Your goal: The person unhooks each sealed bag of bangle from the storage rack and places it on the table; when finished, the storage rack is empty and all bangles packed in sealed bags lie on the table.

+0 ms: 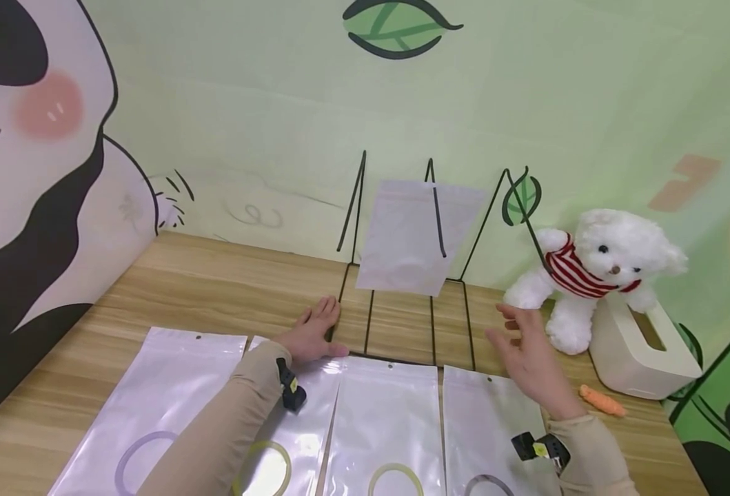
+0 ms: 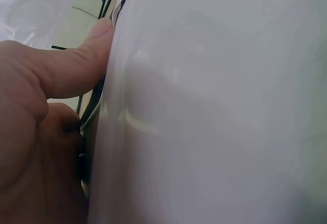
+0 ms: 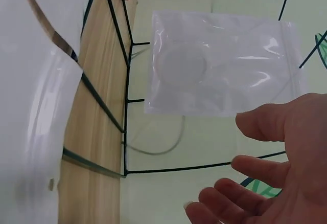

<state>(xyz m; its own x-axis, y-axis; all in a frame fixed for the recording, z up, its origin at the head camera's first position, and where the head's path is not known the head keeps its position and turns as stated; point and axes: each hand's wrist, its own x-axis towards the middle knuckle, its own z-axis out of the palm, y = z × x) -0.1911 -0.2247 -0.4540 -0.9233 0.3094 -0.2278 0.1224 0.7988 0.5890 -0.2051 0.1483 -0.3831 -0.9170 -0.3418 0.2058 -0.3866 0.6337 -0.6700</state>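
Observation:
A black wire display rack (image 1: 431,331) stands against the wall, with one clear zip bag (image 1: 411,241) hanging on its middle hook. My left hand (image 1: 311,334) rests at the rack's front left corner, fingers stretched out and thumb along the front bar. In the left wrist view, the thumb (image 2: 84,63) lies beside the edge of a bag very close to the camera. My right hand (image 1: 532,351) is in the air to the right of the rack, fingers loosely spread and holding nothing. The right wrist view shows it below the hanging bag (image 3: 225,63), apart from it.
Several flat zip bags (image 1: 383,413) with coloured rings printed near the bottom lie along the table's front. A white teddy bear (image 1: 613,255) in a striped shirt leans on a white tissue box (image 1: 644,351) at right. A small orange object (image 1: 602,400) lies nearby.

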